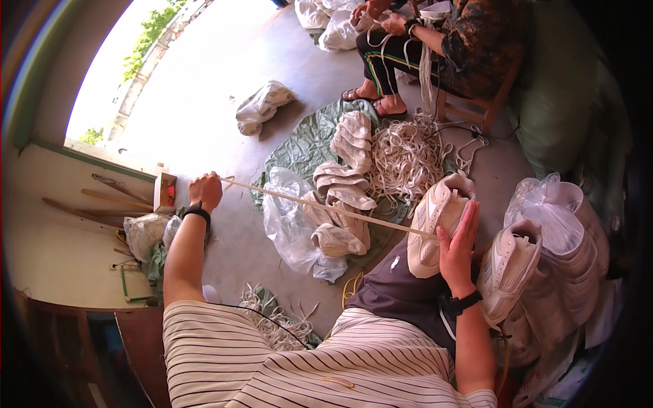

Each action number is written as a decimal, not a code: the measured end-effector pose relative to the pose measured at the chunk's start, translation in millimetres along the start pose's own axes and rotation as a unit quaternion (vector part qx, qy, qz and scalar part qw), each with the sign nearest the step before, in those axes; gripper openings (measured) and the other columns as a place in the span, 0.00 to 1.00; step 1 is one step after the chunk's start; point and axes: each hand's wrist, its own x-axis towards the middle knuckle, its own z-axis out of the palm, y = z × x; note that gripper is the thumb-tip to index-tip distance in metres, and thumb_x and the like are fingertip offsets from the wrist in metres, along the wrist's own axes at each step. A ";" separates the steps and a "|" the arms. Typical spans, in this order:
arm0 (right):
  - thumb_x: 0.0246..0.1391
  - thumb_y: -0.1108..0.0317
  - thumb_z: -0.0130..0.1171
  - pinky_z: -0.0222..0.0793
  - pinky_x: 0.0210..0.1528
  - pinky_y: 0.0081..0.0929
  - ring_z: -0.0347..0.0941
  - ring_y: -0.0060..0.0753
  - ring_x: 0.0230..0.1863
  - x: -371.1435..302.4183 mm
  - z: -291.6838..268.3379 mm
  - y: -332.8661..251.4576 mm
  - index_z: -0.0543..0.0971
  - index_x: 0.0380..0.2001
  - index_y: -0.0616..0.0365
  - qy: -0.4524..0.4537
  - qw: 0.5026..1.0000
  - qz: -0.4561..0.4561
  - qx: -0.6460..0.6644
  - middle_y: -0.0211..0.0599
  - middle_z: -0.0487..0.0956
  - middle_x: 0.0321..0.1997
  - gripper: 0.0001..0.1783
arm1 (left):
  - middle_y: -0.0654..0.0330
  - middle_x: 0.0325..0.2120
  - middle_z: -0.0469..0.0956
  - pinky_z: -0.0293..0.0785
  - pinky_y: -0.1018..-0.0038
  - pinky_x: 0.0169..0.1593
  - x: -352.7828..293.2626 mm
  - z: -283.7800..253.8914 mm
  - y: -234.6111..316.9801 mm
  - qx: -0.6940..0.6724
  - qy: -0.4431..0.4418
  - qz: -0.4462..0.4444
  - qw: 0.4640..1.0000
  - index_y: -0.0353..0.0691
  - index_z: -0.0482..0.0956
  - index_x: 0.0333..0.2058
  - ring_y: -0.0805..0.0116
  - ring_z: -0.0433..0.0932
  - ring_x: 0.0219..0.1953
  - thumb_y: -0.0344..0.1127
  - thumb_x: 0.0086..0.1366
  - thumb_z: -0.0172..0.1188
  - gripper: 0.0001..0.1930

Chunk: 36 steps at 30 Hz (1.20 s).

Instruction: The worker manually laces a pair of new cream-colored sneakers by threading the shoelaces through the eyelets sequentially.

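My left hand (206, 191) is closed round one end of a flat off-white shoelace (326, 207), out to the left above the floor. The lace runs taut across to a pale beige sneaker (428, 221) on my thigh and meets it by my right thumb. My right hand (460, 245) holds the sneaker, its fingers straight along the right side and its thumb apart. How the lace is fixed there is hidden behind that hand. Just right of my forearm rests a second similar sneaker (511, 268), its toe toward me.
Stacked shoe uppers (340, 187) and clear plastic lie ahead on a green sheet (299, 139), beside a pile of loose laces (408, 153). Bagged shoes (568, 231) stand at my right. A co-worker (469, 51) sits on a wooden chair (476, 109). Wooden sticks (112, 204) lie at left.
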 end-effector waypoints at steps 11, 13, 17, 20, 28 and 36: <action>0.63 0.58 0.54 0.39 0.73 0.51 0.42 0.63 0.74 -6.5 7.5 -13.2 0.43 0.71 0.63 0.005 1.000 -0.008 0.015 0.62 0.45 0.73 0.44 | 0.47 0.38 0.82 0.77 0.55 0.47 -17.5 10.4 -98.1 -0.006 -0.089 -0.129 0.988 0.43 0.78 0.40 0.48 0.81 0.43 0.41 0.68 0.44 0.14; 0.63 0.60 0.53 0.40 0.73 0.50 0.41 0.61 0.74 -7.4 7.5 -15.6 0.43 0.71 0.62 0.006 1.000 -0.013 0.019 0.61 0.44 0.74 0.43 | 0.48 0.40 0.82 0.77 0.56 0.48 -23.2 9.0 -111.2 -0.010 -0.094 -0.157 0.983 0.42 0.78 0.41 0.49 0.81 0.45 0.40 0.68 0.44 0.15; 0.64 0.60 0.51 0.39 0.73 0.49 0.40 0.60 0.75 -9.2 9.9 -20.7 0.42 0.71 0.61 0.002 1.000 -0.015 0.027 0.59 0.43 0.74 0.42 | 0.48 0.43 0.81 0.76 0.56 0.49 -34.9 21.3 -143.3 -0.023 -0.096 -0.199 0.975 0.44 0.78 0.43 0.48 0.80 0.47 0.38 0.67 0.43 0.15; 0.65 0.60 0.51 0.39 0.73 0.49 0.39 0.59 0.75 -10.7 12.8 -21.4 0.42 0.71 0.61 0.003 0.999 -0.021 0.024 0.59 0.42 0.74 0.42 | 0.47 0.42 0.81 0.76 0.56 0.48 -43.4 39.2 -164.7 -0.040 -0.084 -0.196 0.976 0.45 0.78 0.43 0.47 0.80 0.47 0.40 0.68 0.43 0.15; 0.66 0.58 0.48 0.36 0.74 0.47 0.37 0.56 0.76 -13.0 19.5 -19.2 0.41 0.71 0.64 0.001 0.999 -0.032 0.012 0.56 0.41 0.75 0.41 | 0.42 0.39 0.80 0.73 0.51 0.48 -49.3 46.9 -148.0 -0.146 -0.019 -0.138 0.979 0.42 0.77 0.44 0.40 0.78 0.44 0.46 0.70 0.40 0.19; 0.67 0.58 0.48 0.36 0.74 0.47 0.37 0.57 0.76 -16.4 25.3 -25.6 0.42 0.71 0.64 -0.005 1.000 -0.024 0.011 0.57 0.41 0.75 0.40 | 0.44 0.36 0.81 0.73 0.51 0.45 -57.4 40.7 -138.4 -0.122 0.025 -0.116 0.985 0.42 0.75 0.41 0.41 0.78 0.42 0.43 0.70 0.43 0.15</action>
